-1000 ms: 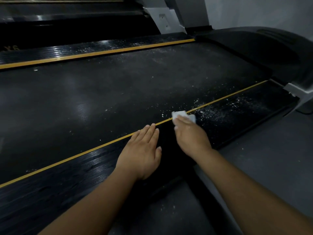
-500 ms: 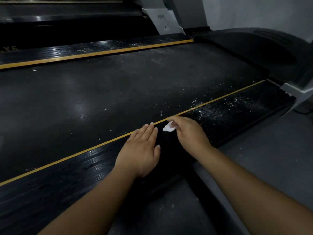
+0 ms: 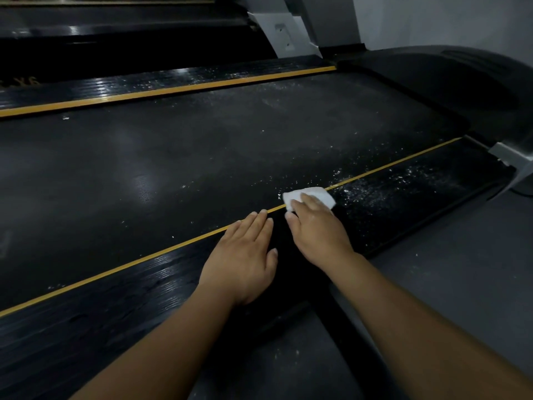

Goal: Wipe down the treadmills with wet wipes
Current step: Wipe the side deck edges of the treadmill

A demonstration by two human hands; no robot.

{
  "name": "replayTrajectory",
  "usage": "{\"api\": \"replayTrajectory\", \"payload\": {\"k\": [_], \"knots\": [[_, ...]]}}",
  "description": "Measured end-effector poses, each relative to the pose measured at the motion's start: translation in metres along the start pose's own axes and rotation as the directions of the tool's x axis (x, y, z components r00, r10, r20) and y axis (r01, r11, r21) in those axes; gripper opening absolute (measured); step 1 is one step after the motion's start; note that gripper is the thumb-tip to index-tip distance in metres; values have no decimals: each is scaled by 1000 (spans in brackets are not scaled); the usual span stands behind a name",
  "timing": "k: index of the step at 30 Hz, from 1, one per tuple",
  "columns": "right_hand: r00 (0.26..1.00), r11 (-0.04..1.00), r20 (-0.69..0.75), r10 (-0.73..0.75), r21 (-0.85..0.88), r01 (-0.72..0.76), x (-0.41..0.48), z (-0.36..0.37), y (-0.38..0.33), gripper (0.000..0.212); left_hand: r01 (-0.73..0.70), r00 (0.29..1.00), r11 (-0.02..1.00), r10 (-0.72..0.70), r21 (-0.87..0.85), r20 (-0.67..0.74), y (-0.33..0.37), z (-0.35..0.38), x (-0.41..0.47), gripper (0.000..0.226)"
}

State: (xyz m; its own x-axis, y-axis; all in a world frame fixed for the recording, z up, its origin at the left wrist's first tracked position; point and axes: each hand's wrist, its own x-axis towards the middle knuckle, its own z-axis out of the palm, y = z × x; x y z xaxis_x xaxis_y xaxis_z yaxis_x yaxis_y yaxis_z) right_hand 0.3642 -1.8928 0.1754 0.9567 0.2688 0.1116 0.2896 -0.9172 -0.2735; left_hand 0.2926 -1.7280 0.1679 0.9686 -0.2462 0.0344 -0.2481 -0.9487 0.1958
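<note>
A black treadmill belt [image 3: 202, 157] runs across the view, edged by thin yellow lines. Its near side rail [image 3: 115, 307] is ribbed and black. My right hand [image 3: 317, 232] presses a white wet wipe [image 3: 317, 194] flat onto that rail at the yellow line, fingers laid over the wipe. My left hand [image 3: 245, 255] rests palm down on the rail just left of it, fingers straight, holding nothing. White dust specks [image 3: 389, 183] cover the rail to the right of the wipe.
The treadmill's black motor hood [image 3: 461, 90] rises at the right end. The far side rail [image 3: 173, 82] also carries white specks. A grey upright post [image 3: 285, 33] stands behind it. Grey floor [image 3: 461, 269] lies to my right.
My right hand pulled the wipe back toward my left hand, bunching it, then pushed it out to the right again, spread flat on the yellow line. My left hand stayed in place.
</note>
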Motion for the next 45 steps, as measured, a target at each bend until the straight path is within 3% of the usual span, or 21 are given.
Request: {"api": "replayTrajectory", "payload": {"k": [3,5,8,13,16,18,21,23,24,27,30,34,38,40,44,45], "knots": [[992,980,-79,-95,165,107,-9,-2,5,19,1,1000,1000,-1,0,-5,0,0,0,74],[985,975,-150,-83,190,111,-11,-4,18,13,-1,1000,1000,1,-3,-8,0,-1,1,74],[987,987,-159,3,159,23,-4,-8,33,44,-1,1000,1000,1,-22,-5,-1,-1,0,74],[999,1000,-49,22,-2,-22,13,-6,25,35,7,1000,1000,-8,-27,-4,1,-2,1,74],[991,992,61,-116,61,112,-6,-1,1,50,2,1000,1000,-2,-11,-6,1,-1,1,81],[970,976,116,-213,73,206,-31,1,-4,76,4,1000,1000,-4,-19,-6,2,-1,2,86],[989,996,129,-79,-24,82,-18,-5,28,92,4,1000,1000,-4,-18,-10,0,0,2,87],[994,995,98,57,-81,-50,4,-10,43,86,2,1000,1000,-2,-16,-7,1,0,3,86],[993,994,100,56,-98,-47,8,-9,37,80,1,1000,1000,-1,-13,-6,1,0,3,85],[976,986,153,-157,-23,162,-22,-1,-1,83,0,1000,1000,0,-12,-7,1,1,3,86],[964,977,162,-212,9,213,-39,-5,8,86,-1,1000,1000,1,-12,-9,0,2,3,85],[993,996,105,49,-73,-42,7,-11,33,67,1,1000,1000,-1,-4,-6,1,1,3,79],[969,982,164,-186,-15,191,-31,-1,-8,78,-6,1000,1000,6,-17,-5,0,2,3,85],[962,974,156,-224,11,225,-48,-4,4,81,-8,1000,1000,8,-13,-3,-1,2,3,86],[995,999,102,16,-37,-12,-7,-10,43,63,-5,1000,1000,5,-8,-5,1,1,2,86],[994,998,110,18,-55,-12,1,-8,36,63,-8,1000,1000,8,-8,-6,0,0,2,86]]}}
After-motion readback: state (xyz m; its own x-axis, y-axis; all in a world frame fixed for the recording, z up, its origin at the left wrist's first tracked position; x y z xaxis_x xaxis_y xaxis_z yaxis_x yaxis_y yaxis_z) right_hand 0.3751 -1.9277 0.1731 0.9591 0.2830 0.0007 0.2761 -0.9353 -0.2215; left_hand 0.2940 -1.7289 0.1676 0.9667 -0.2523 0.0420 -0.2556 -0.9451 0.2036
